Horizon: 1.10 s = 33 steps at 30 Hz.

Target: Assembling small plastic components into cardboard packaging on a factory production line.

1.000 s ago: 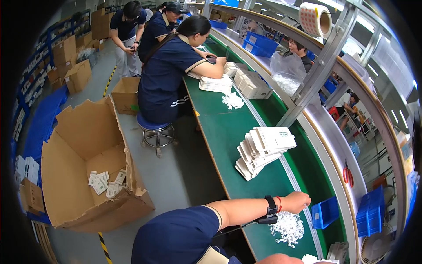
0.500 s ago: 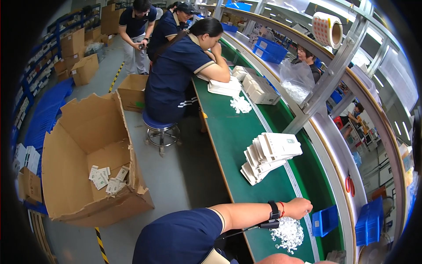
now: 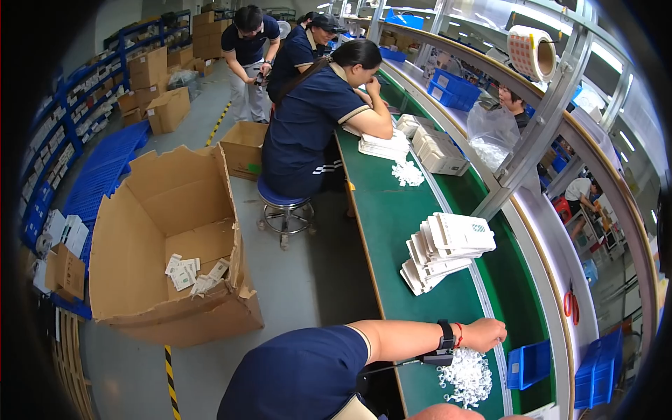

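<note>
My left hand (image 3: 488, 333) reaches across the green bench (image 3: 381, 231), loosely closed just above the heap of small white clips (image 3: 467, 376); whether it grasps any I cannot tell, and my right hand is out of view. Judged risk: a sweep of the wrist could scatter clips off the bench edge. At 3 o'clock of the heap stands a blue bin (image 3: 528, 364), contents hidden; at 9 o'clock the open cardboard box (image 3: 168, 259) holds loose white packets, and at 12 o'clock lies a fanned stack of white trays (image 3: 448, 248).

Fanned stack of white cards (image 3: 445, 250) ahead of my fingers, big open cardboard box (image 3: 168, 245) far to my left, blue stool (image 3: 283, 205) beyond.
</note>
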Available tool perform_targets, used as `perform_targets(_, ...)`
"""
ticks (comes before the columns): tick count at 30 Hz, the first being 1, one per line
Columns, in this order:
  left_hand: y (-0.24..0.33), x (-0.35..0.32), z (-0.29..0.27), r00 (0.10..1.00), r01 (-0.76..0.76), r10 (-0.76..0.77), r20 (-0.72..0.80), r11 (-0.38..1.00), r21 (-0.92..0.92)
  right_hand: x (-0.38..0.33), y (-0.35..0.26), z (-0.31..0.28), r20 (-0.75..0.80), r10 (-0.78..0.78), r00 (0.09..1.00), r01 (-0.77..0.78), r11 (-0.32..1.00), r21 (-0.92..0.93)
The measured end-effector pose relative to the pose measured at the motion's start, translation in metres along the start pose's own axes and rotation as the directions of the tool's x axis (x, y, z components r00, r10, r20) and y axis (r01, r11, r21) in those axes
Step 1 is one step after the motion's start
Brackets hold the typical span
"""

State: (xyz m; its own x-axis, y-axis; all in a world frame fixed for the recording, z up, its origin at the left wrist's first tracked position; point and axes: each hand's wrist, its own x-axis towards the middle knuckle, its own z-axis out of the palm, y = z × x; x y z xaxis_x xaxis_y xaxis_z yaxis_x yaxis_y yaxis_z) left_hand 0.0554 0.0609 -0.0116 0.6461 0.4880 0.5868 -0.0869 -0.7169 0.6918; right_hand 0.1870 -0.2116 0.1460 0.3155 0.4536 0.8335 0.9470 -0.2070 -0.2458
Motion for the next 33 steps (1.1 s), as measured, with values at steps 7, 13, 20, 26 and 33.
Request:
perform_targets(7, 0.031, 0.011, -0.031, 0.983, -0.008, -0.037, -0.179, 0.969, -0.247, 0.028, -0.011, 0.027, -0.092, 0.211, 0.973, -0.147, 0.878, 0.455)
perform_targets(13, 0.135, 0.032, -0.074, 0.975, -0.167, 0.077, -0.208, 0.872, -0.460, 0.029, -0.006, 0.041, 0.227, 0.370, 0.901, -0.429, 0.681, 0.593)
perform_targets(20, 0.168, 0.040, -0.052, 0.917, -0.394, 0.352, -0.185, 0.869, -0.299, 0.021, -0.017, 0.064, 0.242, 0.049, 0.969, -0.168, 0.850, 0.498)
perform_targets(26, 0.156, 0.045, -0.029, 0.929, -0.369, 0.360, -0.083, 0.909, -0.195, 0.027, -0.050, 0.063, 0.175, 0.061, 0.983, -0.136, 0.877, 0.460)
perform_targets(33, 0.156, 0.045, -0.038, 0.933, -0.357, 0.334, -0.136, 0.909, -0.216, 0.028, -0.053, 0.055, 0.236, -0.009, 0.972, -0.104, 0.882, 0.461)
